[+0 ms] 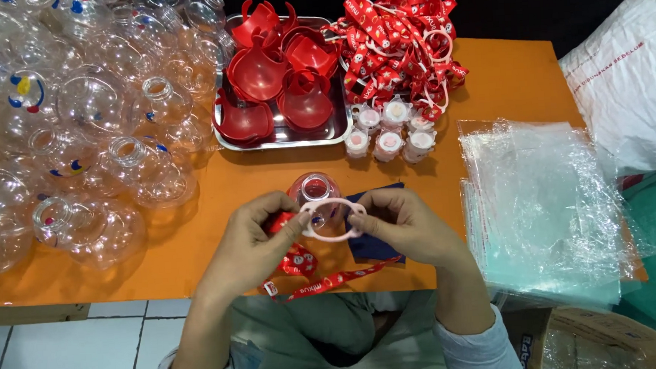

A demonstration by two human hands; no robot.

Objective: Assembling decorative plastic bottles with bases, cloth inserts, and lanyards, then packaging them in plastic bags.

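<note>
Together pinching a pale ring (332,219) over the table's (216,184) near edge: left hand (260,237) closed on its left side, right hand (399,222) on its right. Just behind, a clear bottle (314,187); below, a red strap (302,264) trailing off the edge.

Bottles (78,130) heaped on table (216,183) at left. Tray (284,136) of bowls (277,75) behind centre, straps (399,38) right of it, caps (389,132) just before those. Bags (538,203) stacked at right edge. Ring (331,218) between both hands, over one bottle (313,187), near front edge.
</note>
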